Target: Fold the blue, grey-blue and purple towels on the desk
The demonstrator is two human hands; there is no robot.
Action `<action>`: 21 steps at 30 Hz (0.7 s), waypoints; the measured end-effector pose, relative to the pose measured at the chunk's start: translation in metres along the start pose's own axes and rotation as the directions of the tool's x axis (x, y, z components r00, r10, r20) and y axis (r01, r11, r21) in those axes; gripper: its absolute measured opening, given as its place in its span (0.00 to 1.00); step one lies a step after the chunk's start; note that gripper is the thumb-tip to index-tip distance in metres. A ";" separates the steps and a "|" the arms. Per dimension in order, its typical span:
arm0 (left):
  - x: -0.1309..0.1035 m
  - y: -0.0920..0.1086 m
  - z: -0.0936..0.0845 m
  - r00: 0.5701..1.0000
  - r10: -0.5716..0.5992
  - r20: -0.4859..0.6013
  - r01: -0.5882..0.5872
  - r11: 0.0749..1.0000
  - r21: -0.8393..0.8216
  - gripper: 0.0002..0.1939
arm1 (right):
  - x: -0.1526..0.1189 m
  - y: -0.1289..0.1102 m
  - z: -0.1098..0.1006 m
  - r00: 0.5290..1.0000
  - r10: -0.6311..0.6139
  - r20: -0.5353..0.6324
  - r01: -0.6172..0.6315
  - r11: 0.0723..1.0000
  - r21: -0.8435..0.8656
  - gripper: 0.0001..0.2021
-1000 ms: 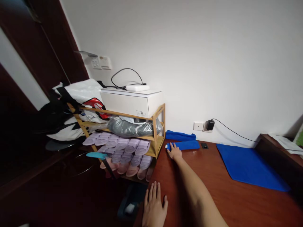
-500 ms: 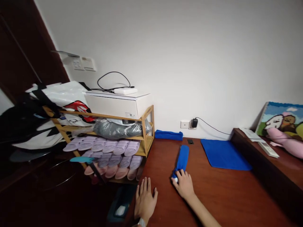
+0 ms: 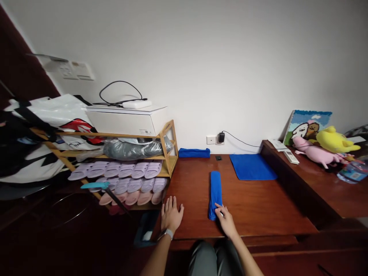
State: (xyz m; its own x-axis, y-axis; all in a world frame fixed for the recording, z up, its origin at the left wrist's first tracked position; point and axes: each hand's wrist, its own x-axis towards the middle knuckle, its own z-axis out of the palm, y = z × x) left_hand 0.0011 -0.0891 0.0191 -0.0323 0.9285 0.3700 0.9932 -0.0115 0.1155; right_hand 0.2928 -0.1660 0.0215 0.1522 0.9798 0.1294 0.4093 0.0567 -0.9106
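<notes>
A long folded blue cloth (image 3: 215, 189) lies lengthwise on the brown table (image 3: 189, 184). At its near end, on the right side, is my right hand (image 3: 226, 220). Its thumb and forefinger are pinched together against the cloth, and a small whitish spot shows between the fingers; what they grip is too small to make out. My left hand (image 3: 171, 216) rests flat near the table's left edge, fingers spread, holding nothing. A flat blue cloth (image 3: 253, 167) lies at the back right, and a rolled blue cloth (image 3: 194, 153) is against the wall.
On the left stands a wooden rack (image 3: 173, 143) with slippers (image 3: 126, 168) and a white box (image 3: 123, 122). Plush toys (image 3: 317, 151) and a bottle (image 3: 352, 171) sit on the raised ledge at the right. A black plug (image 3: 221, 137) is in the wall socket.
The view has shifted right and down, showing my legs. The long blue cloth's near end now looks flatter and straighter, and my right hand has moved from on top of it to its right side.
</notes>
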 end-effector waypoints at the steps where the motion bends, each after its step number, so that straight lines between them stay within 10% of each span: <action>1: 0.001 0.000 -0.004 1.000 -0.008 0.008 0.008 1.000 -0.013 0.33 | -0.001 -0.002 -0.002 0.999 -0.006 -0.043 0.008 0.998 0.063 0.32; 8: -0.004 0.024 -0.053 0.980 0.067 0.185 -0.020 0.970 -0.242 0.21 | -0.017 0.000 -0.025 0.898 0.008 -0.441 0.059 0.988 0.140 0.32; 16: -0.028 0.168 -0.051 0.934 0.156 0.323 -0.031 0.933 -0.359 0.15 | -0.020 0.014 -0.029 0.944 0.077 -0.322 -0.021 0.985 0.174 0.30; 21: -0.029 0.178 -0.066 0.943 0.062 0.327 0.071 0.922 -0.381 0.10 | -0.014 0.010 -0.037 0.935 0.090 -0.343 0.007 0.963 0.271 0.32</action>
State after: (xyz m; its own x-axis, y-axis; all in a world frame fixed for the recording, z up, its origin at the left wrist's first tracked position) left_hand 0.1713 -0.1427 0.0894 0.0679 0.9962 0.0545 0.8705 -0.0858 0.4845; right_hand 0.3277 -0.1858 0.0254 0.4879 0.8553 0.1742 0.1516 0.1135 -0.9819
